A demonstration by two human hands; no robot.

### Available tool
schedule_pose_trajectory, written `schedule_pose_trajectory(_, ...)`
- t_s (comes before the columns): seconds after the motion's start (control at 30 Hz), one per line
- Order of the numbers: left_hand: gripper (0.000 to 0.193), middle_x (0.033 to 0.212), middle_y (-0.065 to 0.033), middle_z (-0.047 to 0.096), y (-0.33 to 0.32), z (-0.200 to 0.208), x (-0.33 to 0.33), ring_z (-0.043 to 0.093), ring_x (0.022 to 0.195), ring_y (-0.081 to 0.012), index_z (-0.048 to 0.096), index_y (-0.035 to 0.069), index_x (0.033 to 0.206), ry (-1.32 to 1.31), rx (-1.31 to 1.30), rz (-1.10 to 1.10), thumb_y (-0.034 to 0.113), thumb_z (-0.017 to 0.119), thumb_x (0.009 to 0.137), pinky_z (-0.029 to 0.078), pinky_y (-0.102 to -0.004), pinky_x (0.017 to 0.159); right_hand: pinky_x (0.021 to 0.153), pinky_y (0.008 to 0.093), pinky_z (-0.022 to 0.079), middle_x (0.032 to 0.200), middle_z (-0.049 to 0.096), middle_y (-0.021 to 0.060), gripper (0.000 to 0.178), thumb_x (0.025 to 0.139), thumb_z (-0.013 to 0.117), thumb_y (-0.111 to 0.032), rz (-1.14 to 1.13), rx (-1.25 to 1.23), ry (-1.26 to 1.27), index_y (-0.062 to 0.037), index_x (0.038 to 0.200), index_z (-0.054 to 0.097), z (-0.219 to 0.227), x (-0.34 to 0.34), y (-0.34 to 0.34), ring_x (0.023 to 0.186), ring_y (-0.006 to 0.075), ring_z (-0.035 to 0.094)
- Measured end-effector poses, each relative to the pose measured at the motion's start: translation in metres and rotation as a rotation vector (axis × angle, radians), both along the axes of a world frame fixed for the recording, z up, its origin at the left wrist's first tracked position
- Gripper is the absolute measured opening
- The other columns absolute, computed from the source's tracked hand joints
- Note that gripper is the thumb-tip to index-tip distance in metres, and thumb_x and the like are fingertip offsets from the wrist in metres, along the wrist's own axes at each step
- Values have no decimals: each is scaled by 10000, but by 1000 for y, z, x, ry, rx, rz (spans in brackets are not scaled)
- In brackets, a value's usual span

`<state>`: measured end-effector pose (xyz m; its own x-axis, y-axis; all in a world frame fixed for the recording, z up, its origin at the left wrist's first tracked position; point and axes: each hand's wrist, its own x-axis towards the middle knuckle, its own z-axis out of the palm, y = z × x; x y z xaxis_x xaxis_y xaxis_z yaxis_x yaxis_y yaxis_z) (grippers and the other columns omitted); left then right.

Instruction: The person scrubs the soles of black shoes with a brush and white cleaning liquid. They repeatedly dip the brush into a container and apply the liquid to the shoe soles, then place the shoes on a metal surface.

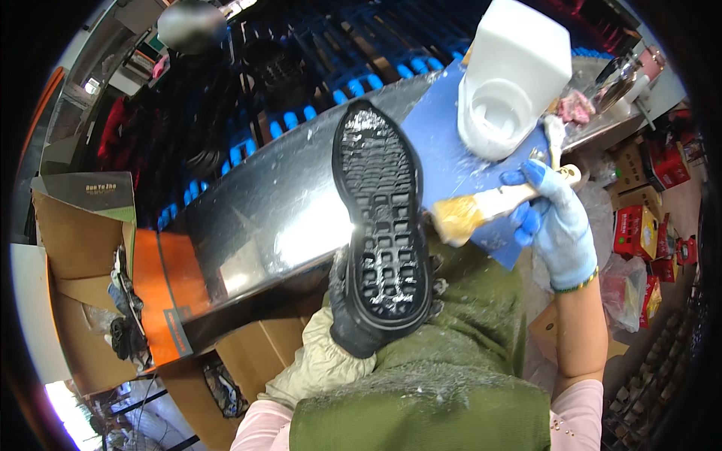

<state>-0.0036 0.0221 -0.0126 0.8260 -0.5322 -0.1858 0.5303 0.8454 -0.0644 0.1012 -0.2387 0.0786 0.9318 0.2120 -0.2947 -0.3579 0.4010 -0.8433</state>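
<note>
My left hand (347, 325), in a dark glove, grips a black shoe (380, 218) from below and holds it sole up in the middle of the view. The treaded sole shows white smears at the toe and heel. My right hand (555, 219), in a light blue glove, holds a wooden-handled brush (489, 207) with yellowish bristles that touch the sole's right edge. Just beyond the brush stands a white plastic tub (505, 83) with a cut-open side on a blue mat (440, 143).
A shiny dark metal worktable (278, 203) runs across the view. An open cardboard box (75, 278) with scraps and an orange box (162, 297) stand at the left. Red cartons (639, 233) lie at the right. A green apron (451, 376) covers my lap.
</note>
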Motion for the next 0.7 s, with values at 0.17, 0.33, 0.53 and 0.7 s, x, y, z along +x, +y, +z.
schedule_pose_trajectory(0.17, 607, 1068, -192, 621, -16, -42, -1, 655, 949, -316, 502, 7, 1309, -44, -120, 84, 545, 485, 1029, 586, -428, 836, 486, 218, 477, 709, 699, 31, 246, 997, 686, -269, 224, -254, -100, -38, 912, 690, 16, -47, 80, 556, 64, 607)
schedule_pose_trajectory(0.33, 629, 971, -155, 597, -24, -15, 14, 615, 920, -305, 546, -9, 1182, -288, 171, 47, 588, 423, 1024, 546, -424, 823, 442, 197, 470, 744, 716, 77, 232, 989, 697, -263, 69, -57, 54, -44, 919, 671, 11, -51, 88, 507, 70, 600)
schedule_pose_trajectory(0.53, 335, 928, -70, 672, -16, -7, -1, 663, 791, -204, 611, 52, 1224, -23, 299, 145, 334, 576, 1047, 579, -331, 692, 422, 202, 472, 753, 727, 109, 282, 961, 726, -306, 266, -194, 113, -29, 928, 683, 10, -67, 86, 480, 88, 608)
schedule_pose_trajectory(0.7, 541, 1290, -207, 600, 6, -26, 2, 641, 1116, -327, 468, -12, 1441, -334, 427, 146, 342, 546, 1040, 543, -483, 993, 425, 226, 429, 871, 699, 120, 403, 1036, 607, -340, -90, 362, 127, 39, 1168, 639, -19, -59, 30, 557, 116, 616)
